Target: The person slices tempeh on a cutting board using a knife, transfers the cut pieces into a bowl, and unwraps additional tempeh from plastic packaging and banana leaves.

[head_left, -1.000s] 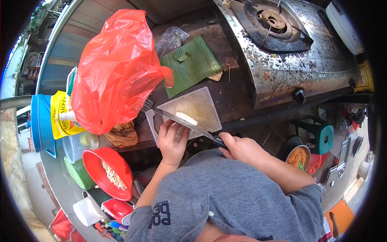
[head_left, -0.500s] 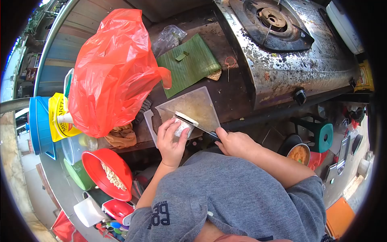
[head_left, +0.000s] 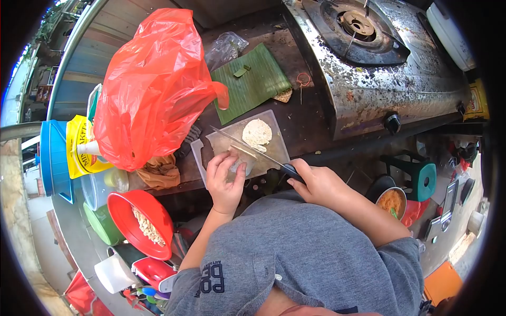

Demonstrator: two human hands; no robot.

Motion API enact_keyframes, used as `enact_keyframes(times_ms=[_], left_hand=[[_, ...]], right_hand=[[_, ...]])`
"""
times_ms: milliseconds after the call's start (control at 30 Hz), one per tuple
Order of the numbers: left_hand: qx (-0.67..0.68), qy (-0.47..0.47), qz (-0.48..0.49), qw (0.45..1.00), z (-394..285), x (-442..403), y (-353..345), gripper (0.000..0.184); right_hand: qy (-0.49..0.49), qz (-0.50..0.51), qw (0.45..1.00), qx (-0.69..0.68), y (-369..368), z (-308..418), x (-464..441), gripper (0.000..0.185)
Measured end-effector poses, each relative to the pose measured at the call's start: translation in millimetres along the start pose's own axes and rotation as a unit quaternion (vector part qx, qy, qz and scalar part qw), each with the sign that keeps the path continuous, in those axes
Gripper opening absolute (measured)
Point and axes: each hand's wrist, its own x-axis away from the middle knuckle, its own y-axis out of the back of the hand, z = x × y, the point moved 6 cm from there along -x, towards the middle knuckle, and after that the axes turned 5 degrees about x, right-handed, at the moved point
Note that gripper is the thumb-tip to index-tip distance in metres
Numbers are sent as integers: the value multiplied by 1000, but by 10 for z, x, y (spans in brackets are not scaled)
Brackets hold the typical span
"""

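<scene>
My right hand [head_left: 322,183] is wrapped round the black handle of a knife [head_left: 289,170], its long blade slanting up and left over the cutting board [head_left: 278,148]. With fingers and thumb, my left hand [head_left: 224,181] grips a pale block of what looks like tempeh [head_left: 240,159], just on the near side of the blade. A round, whitish tempeh slice [head_left: 257,131] lies flat on the board beyond the knife. Behind the board is a green banana leaf [head_left: 252,79] with a small torn strip on it.
A large red plastic bag [head_left: 153,89] stands left of the board. Below it, a red bowl [head_left: 117,210] holds pale chopped pieces. The stove [head_left: 363,95] is at the right, with a green stool [head_left: 421,179] and a pan of orange food [head_left: 391,203] lower down.
A round slice has come off the block and now lies flat on the board. The knife and right hand have shifted slightly right; the left hand still grips the block.
</scene>
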Motion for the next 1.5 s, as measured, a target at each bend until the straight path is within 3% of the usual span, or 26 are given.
enact_keyframes(times_ms=[400, 467, 800, 1000, 1067, 1100, 1167, 1267, 1500], left_hand=[[-5, -1, -21, 1000, -15, -7, 11, 25], [-15, -5, -19, 1000, -13, -1, 9, 25], [17, -6, -13, 1000, -17, 15, 0, 24], [94, 42, -29, 994, 153, 69, -46, 29], [292, 175, -58, 939, 361, 154, -108, 34], [289, 175, -61, 939, 330, 150, -95, 34], [361, 267, -46, 892, 340, 163, -149, 41], [312, 309, -39, 897, 403, 180, -132, 43], [305, 309, -51, 899, 428, 201, -132, 38]], right_hand=[[21, -18, 997, 65, 13, 228, 139, 27], [-31, 61, 995, 66, -48, 188, 122, 35], [-23, 58, 995, 73, -308, 9, -94, 25], [-35, 53, 997, 50, -250, -81, -135, 25], [-11, 31, 999, -13, -208, -132, -131, 26], [-9, 30, 1000, -1, -177, -114, -112, 27], [1, 16, 1000, 0, -124, -33, -36, 27], [14, -8, 1000, 14, -40, 77, 73, 27], [5, 0, 999, 51, -41, 204, 160, 26]])
